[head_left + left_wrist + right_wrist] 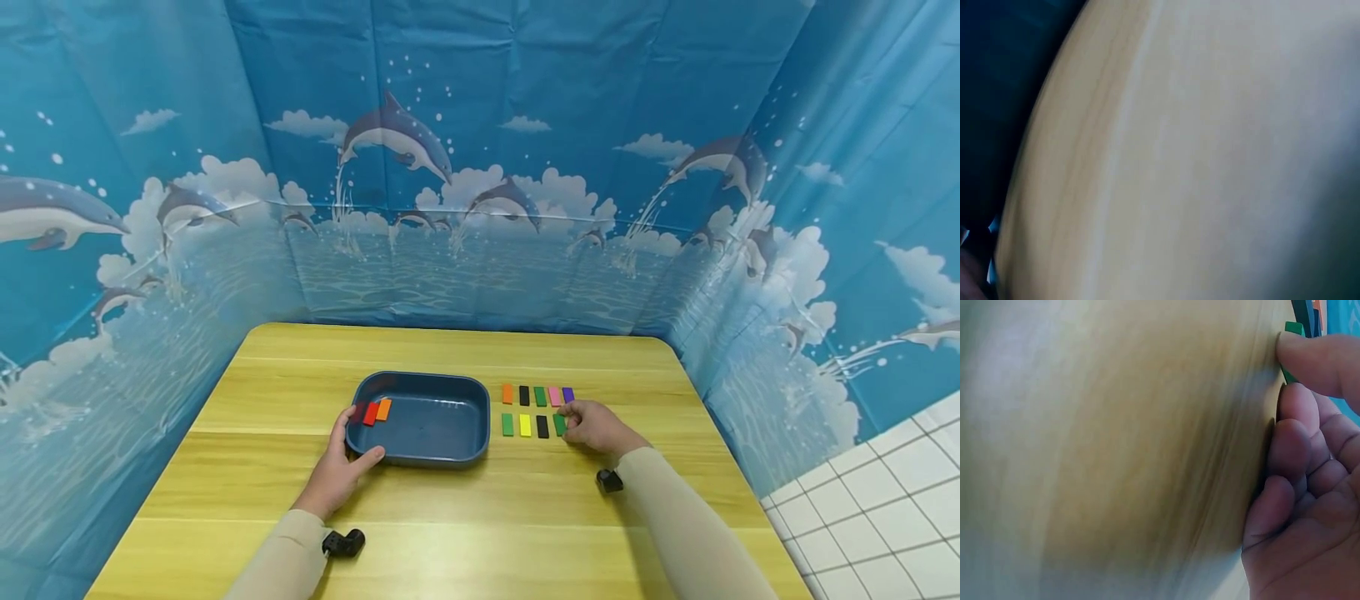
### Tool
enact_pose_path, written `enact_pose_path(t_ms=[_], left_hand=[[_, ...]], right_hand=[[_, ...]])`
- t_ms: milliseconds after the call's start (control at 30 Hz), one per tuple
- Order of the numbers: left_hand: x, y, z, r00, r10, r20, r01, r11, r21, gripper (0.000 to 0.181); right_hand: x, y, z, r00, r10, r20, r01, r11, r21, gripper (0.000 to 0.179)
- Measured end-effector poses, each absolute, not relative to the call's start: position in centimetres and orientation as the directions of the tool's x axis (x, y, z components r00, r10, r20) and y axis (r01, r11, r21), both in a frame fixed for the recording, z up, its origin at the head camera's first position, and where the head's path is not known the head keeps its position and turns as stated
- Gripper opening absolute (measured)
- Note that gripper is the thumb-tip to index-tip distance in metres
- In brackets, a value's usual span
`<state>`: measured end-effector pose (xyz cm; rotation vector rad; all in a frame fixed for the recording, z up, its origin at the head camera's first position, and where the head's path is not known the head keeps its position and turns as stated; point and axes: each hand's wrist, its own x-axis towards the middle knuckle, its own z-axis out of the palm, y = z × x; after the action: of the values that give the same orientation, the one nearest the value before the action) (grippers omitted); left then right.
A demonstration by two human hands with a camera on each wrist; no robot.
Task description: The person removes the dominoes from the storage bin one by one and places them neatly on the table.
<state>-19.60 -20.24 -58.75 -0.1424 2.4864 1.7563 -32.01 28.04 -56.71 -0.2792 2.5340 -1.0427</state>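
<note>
My left hand (340,475) grips the near left corner of a dark blue plastic tray (480,433), fingers at its left side and thumb by the front rim. Inside the tray, on the left, lie a red block (371,413) and an orange block (384,409). At the right end of the nearer row of small flat blocks, my right hand (596,429) pinches a dark green block (560,424) between thumb and index finger. The right wrist view shows that green block (1294,328) at the thumb tip, with the other fingers curled close to the table.
Beside it in the nearer row are a light green block (507,425), a yellow block (525,426) and a black block (542,427). The far row runs from an orange block (507,394) to a purple block (568,395). A dolphin-printed curtain (465,275) borders the wooden table (450,542).
</note>
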Motion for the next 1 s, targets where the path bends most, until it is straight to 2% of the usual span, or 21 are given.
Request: enact_pose_path(t_ms=[467, 733, 867, 1000], left_hand=[[-19.4, -20.4, -59.0, -0.991, -0.02, -0.129, -0.128, 0.326, 0.937, 0.096], [-19.5, -20.4, -59.3, -0.992, -0.032, -0.124, -0.128, 0.331, 0.935, 0.096], [-19.5, -20.4, -59.3, -0.993, -0.031, -0.117, -0.121, 0.33, 0.936, 0.096], [-19.6, -20.4, -59.3, -0.993, -0.031, -0.111, -0.115, 0.339, 0.934, 0.096]], right_hand=[[-31.8, 27.7, -56.8, -0.912, -0.29, -0.29, -0.002, 0.71, -0.705, 0.054], [-31.7, 28.4, -57.0, -0.91, -0.309, -0.276, 0.014, 0.644, -0.765, 0.062], [-32.0, 28.8, -57.2, -0.915, -0.284, -0.287, 0.063, 0.602, -0.796, 0.058], [-32.4, 28.4, -56.6, -0.928, -0.27, -0.257, 0.045, 0.602, -0.797, 0.049]])
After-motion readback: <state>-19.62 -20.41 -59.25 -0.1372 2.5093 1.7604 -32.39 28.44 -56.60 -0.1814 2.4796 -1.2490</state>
